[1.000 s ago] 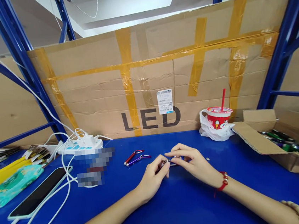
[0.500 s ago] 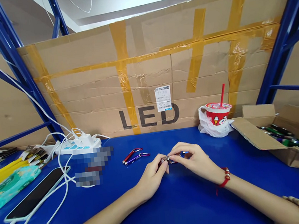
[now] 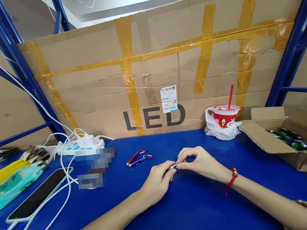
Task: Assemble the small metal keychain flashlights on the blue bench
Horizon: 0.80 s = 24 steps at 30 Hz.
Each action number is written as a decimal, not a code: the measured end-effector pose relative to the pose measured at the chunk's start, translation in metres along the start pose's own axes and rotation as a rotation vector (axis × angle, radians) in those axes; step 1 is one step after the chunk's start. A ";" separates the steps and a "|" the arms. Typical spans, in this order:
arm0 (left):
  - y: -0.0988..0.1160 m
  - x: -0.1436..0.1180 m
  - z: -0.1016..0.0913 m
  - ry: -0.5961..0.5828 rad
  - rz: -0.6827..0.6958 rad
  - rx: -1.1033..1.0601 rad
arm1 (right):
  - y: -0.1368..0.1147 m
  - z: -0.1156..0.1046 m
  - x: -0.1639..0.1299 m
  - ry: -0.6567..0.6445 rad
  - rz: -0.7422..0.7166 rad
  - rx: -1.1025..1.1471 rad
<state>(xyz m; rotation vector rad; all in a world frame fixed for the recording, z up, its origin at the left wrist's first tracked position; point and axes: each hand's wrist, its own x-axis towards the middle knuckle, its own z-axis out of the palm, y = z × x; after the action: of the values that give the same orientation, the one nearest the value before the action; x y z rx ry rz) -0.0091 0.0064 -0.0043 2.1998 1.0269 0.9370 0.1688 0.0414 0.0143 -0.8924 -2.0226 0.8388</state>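
Observation:
My left hand (image 3: 157, 182) is closed around a small silvery cylinder (image 3: 172, 166), whose end shows between thumb and forefinger. The fingertips of my right hand (image 3: 201, 164) are pinched against its dark right end. Whatever they pinch is too small to make out. A blue piece (image 3: 190, 159) shows behind the right fingers; I cannot tell whether it is held or lies on the table. Beyond my left hand, a purple penlight with a carabiner clip (image 3: 138, 162) and a red one (image 3: 132, 157) lie side by side.
On the right stand a red drink cup (image 3: 223, 116) in a plastic bag and an open cardboard box (image 3: 298, 160) of similar penlights. A phone (image 3: 38, 194), white cables and a power strip (image 3: 74, 148) occupy the left. A cardboard sheet (image 3: 99, 98) closes off the back.
The round silvery pieces between my fingertips now appear as a short cylinder in the left hand. Less of the blue piece shows behind my right hand. The camera view has shifted slightly.

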 end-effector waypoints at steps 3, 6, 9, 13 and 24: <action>0.001 -0.001 0.000 -0.023 0.000 -0.012 | 0.002 0.000 -0.001 -0.010 0.024 -0.011; 0.002 -0.003 0.000 -0.048 0.003 0.016 | 0.001 0.001 -0.002 -0.044 0.054 -0.025; 0.001 -0.004 0.000 -0.054 -0.003 0.074 | -0.001 0.005 -0.004 -0.067 0.124 0.035; 0.000 -0.004 0.002 -0.043 -0.018 0.151 | -0.006 0.010 -0.006 -0.089 0.390 0.222; -0.001 -0.001 0.002 -0.034 -0.070 0.148 | -0.005 0.006 -0.003 -0.077 0.291 0.147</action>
<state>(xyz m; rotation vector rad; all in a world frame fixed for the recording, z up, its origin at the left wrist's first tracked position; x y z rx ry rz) -0.0089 0.0055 -0.0068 2.2744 1.1833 0.8129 0.1634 0.0351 0.0138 -1.1003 -1.8921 1.1819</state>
